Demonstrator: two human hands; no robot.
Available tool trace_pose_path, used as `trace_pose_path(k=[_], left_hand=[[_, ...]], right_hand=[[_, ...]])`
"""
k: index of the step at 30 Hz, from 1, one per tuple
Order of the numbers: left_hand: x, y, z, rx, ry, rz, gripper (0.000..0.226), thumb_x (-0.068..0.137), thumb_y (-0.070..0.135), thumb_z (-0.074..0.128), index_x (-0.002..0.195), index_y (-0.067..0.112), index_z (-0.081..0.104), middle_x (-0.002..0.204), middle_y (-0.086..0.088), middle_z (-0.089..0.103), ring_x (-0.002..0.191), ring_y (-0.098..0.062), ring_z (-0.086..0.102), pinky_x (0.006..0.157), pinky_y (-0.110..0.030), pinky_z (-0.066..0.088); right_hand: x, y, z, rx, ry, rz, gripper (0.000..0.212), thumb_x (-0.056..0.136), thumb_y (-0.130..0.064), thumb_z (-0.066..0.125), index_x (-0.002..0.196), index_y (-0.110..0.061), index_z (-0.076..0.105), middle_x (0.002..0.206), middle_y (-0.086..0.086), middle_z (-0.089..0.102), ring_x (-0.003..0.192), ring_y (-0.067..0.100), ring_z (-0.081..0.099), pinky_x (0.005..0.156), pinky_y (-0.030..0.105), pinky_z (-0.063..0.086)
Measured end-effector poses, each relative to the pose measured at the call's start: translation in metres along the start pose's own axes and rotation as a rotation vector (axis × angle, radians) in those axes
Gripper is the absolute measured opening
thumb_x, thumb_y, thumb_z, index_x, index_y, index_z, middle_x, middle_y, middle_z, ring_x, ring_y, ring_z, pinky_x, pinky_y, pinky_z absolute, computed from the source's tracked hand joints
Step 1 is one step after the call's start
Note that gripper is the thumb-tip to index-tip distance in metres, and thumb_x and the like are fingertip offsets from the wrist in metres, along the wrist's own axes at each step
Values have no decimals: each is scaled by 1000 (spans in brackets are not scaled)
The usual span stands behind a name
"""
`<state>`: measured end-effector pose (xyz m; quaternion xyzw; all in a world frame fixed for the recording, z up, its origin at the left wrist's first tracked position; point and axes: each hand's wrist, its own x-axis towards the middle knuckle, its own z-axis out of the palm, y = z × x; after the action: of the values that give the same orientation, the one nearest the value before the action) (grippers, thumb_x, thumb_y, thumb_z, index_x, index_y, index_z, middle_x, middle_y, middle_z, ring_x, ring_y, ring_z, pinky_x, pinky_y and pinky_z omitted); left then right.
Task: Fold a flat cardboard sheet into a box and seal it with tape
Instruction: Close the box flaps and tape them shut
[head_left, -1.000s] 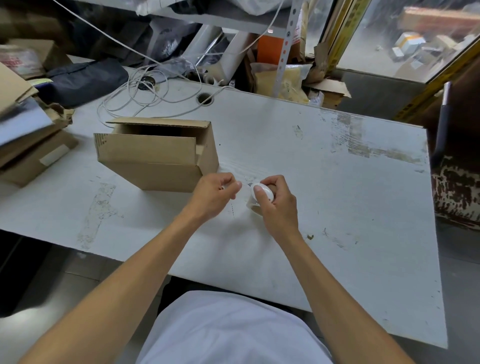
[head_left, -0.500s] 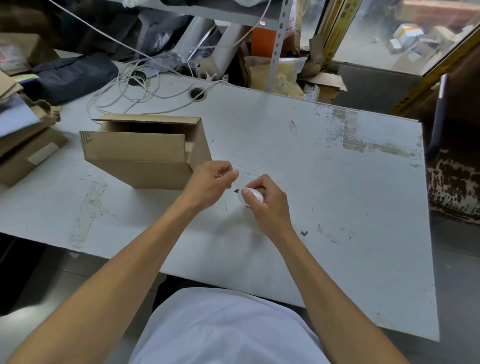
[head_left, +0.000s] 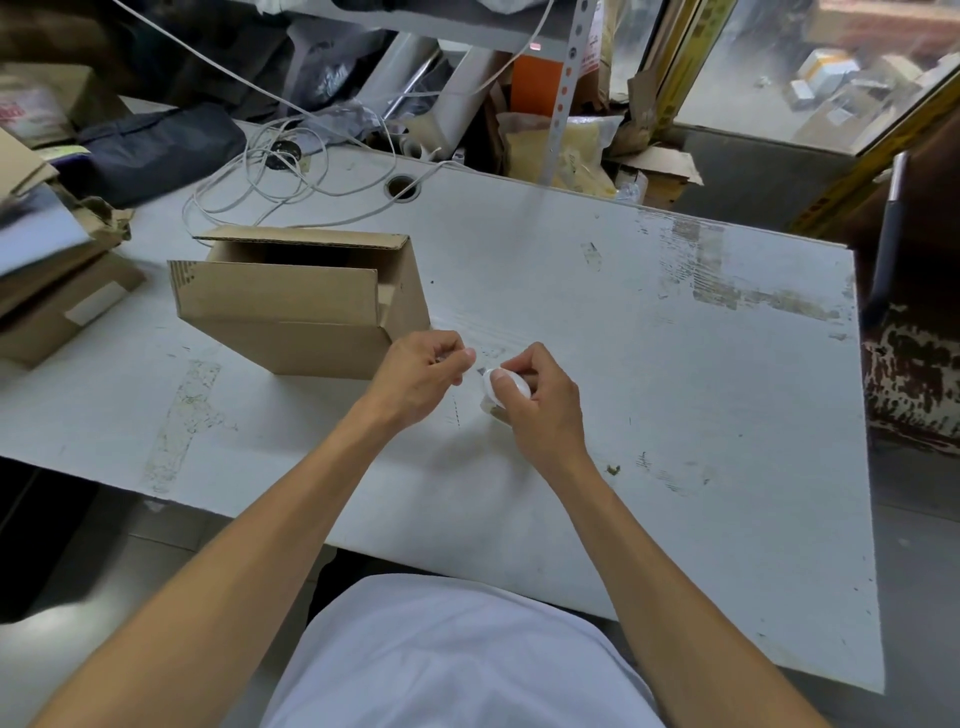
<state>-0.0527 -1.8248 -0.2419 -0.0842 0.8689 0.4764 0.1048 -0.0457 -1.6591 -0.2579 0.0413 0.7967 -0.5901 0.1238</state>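
Both hands sit close together over the white tabletop (head_left: 675, 364), and I read them from the head view. My right hand (head_left: 540, 400) curls its fingers (head_left: 501, 381) and thumb around a small white tape roll (head_left: 506, 387), which I hold just above the surface. My left hand (head_left: 421, 374) lies just to the left of it, its fingertips (head_left: 467, 355) pinched together; they seem to grip the tape's free end, though the strip itself is too thin for me to make out. A narrow gap separates the two hands. Just beyond and to the left of my left fingers stands the cardboard box (head_left: 296, 306), folded up, its top flaps still open and unsealed. Its near right corner almost meets my left knuckles. Farther behind the box, a coil of white cable (head_left: 260, 176) lies on the tabletop.
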Motion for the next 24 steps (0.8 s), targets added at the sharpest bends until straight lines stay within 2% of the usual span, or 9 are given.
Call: trace_pose_path(k=[4, 6, 9, 12, 15, 17, 19, 22, 24], left_hand=[[3, 1, 1, -67, 62, -7, 34, 99, 23, 56, 71, 3, 60, 65, 2, 59, 57, -4, 47, 60, -28, 37], [2, 1, 2, -73, 54, -13, 34, 99, 23, 56, 74, 0, 60, 65, 2, 59, 55, -1, 47, 59, -27, 37], [-3, -3, 3, -61, 50, -37, 34, 99, 23, 56, 73, 1, 60, 64, 4, 59, 52, 1, 46, 57, -25, 34], [-6, -7, 4, -66, 56, -31, 34, 99, 23, 57, 73, 2, 61, 65, 2, 60, 53, 0, 46, 57, -24, 36], [-7, -4, 4, -69, 53, -28, 33, 98, 23, 57, 75, 0, 62, 66, 1, 60, 54, 0, 46, 52, -13, 34], [-8, -4, 5, -66, 49, -12, 33, 98, 21, 57, 73, 1, 61, 63, 3, 58, 53, 1, 46, 51, -11, 33], [-8, -5, 5, -63, 44, -17, 33, 98, 20, 57, 70, 3, 60, 60, 7, 56, 51, 1, 45, 51, -13, 32], [0, -11, -6, -173, 137, -46, 32, 94, 22, 57, 62, 19, 55, 51, 13, 51, 50, -2, 41, 55, -26, 33], [7, -14, -22, -242, 178, -44, 30, 89, 29, 57, 61, 22, 53, 51, 12, 52, 52, -11, 42, 58, -30, 32]], right_hand=[[-7, 0, 0, -106, -74, -100, 9, 76, -29, 64, 74, -23, 58, 76, -6, 66, 76, 16, 62, 70, 41, 51], [-6, 0, -2, -84, -61, -55, 9, 76, -30, 64, 73, -26, 57, 75, -8, 66, 74, 14, 63, 71, 42, 52], [-2, 0, -5, 49, -43, 25, 9, 80, -30, 65, 77, -28, 57, 77, -11, 67, 81, 17, 67, 75, 48, 59], [-3, -4, 0, 170, 27, 67, 9, 90, -21, 64, 89, -15, 58, 79, -13, 65, 88, 19, 67, 71, 44, 62], [-4, -5, 6, 71, 58, 32, 11, 92, -26, 62, 90, -17, 56, 83, -6, 65, 80, 13, 65, 69, 45, 61], [-2, -4, 6, 2, 27, 9, 12, 89, -29, 62, 83, -22, 55, 79, -5, 66, 75, 13, 65, 68, 48, 59], [-1, -4, 5, -42, -16, -5, 11, 85, -29, 63, 78, -24, 56, 76, -5, 66, 73, 13, 64, 69, 45, 58], [-4, -3, 2, -157, -76, -78, 9, 76, -32, 63, 73, -24, 59, 79, -3, 67, 75, 11, 61, 67, 29, 47], [-5, -2, -3, -117, -66, -45, 8, 74, -30, 64, 69, -28, 58, 77, -7, 66, 75, 11, 61, 69, 31, 50]])
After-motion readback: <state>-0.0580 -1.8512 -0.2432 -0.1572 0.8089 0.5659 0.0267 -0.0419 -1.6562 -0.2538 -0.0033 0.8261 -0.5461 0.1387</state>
